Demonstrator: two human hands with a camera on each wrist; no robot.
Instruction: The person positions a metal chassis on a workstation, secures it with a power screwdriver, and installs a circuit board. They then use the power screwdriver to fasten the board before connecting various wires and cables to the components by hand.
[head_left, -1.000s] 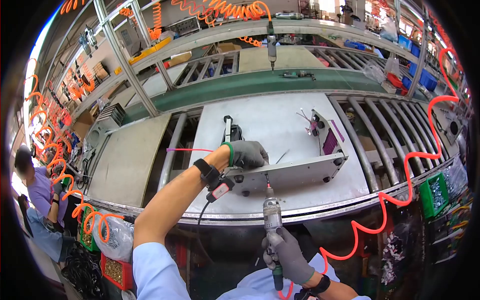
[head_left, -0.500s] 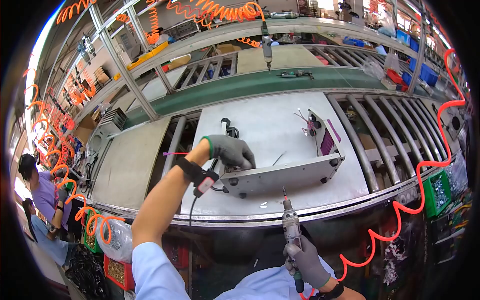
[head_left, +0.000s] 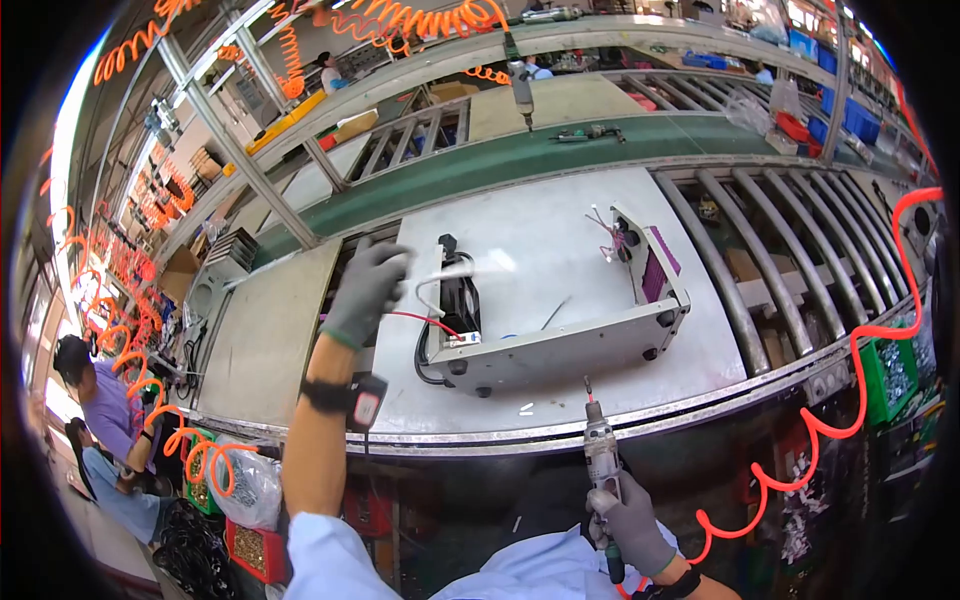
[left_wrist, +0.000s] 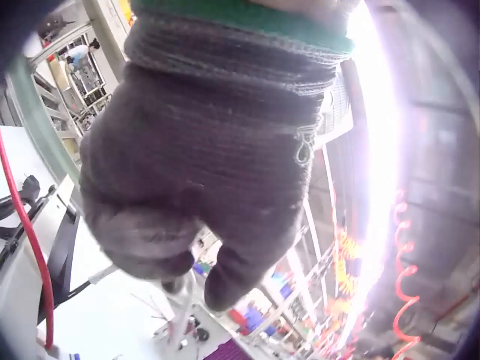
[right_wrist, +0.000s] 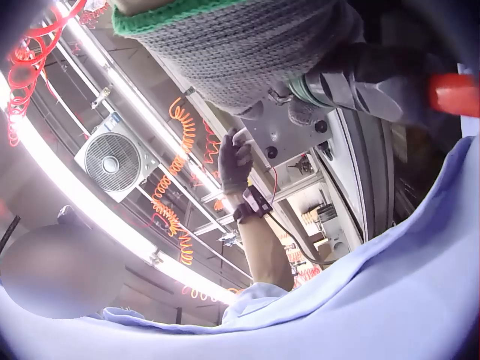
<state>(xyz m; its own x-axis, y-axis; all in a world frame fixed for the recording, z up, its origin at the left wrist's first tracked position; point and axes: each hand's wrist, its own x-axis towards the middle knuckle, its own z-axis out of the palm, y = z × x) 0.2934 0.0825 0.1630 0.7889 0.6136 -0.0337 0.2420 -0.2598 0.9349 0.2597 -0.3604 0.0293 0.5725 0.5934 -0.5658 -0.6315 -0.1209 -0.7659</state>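
Note:
My gloved left hand is raised above the left end of a grey metal chassis. Between its thumb and fingers shows a thin whitish strip, blurred by motion. My right hand grips an air screwdriver in front of the chassis, its bit pointing up and away, apart from the metal. The chassis has black feet on its near side. Inside its left end are a coiled black cable and a white connector with a red wire. A purple finned part stands at its right end.
A white board carries the chassis, between rollers on the right and a beige board on the left. Another screwdriver hangs ahead. A red coiled hose runs down the right side. Screw bins sit lower left.
My left hand has left the chassis interior and moved left and up. The right hand has drawn the screwdriver back from the chassis's near side, slightly to the right.

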